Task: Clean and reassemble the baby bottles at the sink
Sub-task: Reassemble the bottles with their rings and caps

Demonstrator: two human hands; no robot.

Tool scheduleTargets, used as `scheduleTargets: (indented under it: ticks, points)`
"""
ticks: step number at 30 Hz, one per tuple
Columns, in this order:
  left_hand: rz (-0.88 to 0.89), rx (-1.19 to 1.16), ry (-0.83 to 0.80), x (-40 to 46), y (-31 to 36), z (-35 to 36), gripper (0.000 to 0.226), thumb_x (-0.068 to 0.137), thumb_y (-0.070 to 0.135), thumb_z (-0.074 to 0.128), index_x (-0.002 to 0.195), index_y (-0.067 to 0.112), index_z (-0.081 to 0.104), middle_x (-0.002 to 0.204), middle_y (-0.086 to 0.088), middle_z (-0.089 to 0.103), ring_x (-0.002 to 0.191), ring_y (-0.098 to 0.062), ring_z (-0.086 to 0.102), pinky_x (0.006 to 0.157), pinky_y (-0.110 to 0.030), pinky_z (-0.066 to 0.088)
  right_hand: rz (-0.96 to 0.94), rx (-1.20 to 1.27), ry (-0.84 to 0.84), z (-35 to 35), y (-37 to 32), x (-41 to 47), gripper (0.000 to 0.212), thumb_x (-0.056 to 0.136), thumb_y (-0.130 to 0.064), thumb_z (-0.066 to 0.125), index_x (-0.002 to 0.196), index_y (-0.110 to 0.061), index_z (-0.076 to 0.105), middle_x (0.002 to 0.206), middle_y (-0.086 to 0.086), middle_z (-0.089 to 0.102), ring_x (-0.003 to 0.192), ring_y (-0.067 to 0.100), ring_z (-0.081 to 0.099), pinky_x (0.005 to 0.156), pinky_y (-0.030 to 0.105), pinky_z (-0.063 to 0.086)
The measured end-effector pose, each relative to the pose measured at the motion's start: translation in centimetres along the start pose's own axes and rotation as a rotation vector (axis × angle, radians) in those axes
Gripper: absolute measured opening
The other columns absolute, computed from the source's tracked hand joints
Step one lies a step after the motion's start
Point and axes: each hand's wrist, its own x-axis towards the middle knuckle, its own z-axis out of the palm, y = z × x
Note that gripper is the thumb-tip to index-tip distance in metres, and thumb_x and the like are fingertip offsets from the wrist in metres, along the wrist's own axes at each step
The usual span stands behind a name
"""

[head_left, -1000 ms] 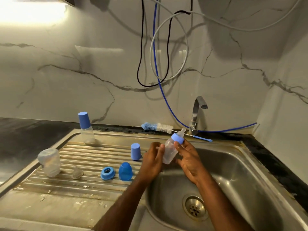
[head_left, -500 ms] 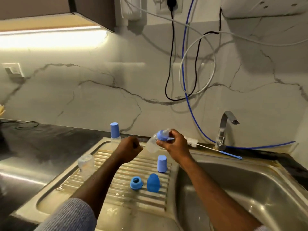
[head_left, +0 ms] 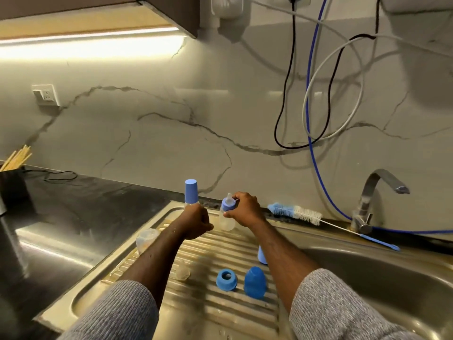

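Observation:
My right hand grips the blue collar of a small clear baby bottle with its teat on top. The bottle stands upright at the back of the ribbed steel drainboard. My left hand is a closed fist just left of that bottle, with nothing visible in it. Behind the fist stands a second bottle under a tall light-blue cap. A clear bottle body stands at the left, partly behind my left forearm. A clear teat, a blue collar ring and a dark-blue dome cap sit on the ribs.
A light-blue cap peeks out behind my right forearm. A bottle brush lies along the back ledge toward the faucet. The sink basin is at the right. A dark holder with sticks stands far left.
My right hand carried the assembled bottle from over the basin to the back of the drainboard and stood it upright. My left hand let go of it and curled into a fist.

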Motion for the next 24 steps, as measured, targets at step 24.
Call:
scheduleTargets:
  ticks: [24]
  points:
    - [-0.027,-0.295,0.073,1.1,0.1,5.3,0.068,0.080,0.027,0.085,0.138,0.014,0.052,0.121,-0.006,0.065,0.101,-0.018,0.064,0.092,-0.034,0.053,-0.006,-0.115,-0.503,-7.9,4.0,-3.2,0.074,0.077,-0.042,0.084,0.141,-0.023,0.051,0.132,0.006,0.057,0.119,0.022,0.057,0.103,0.039,0.049]
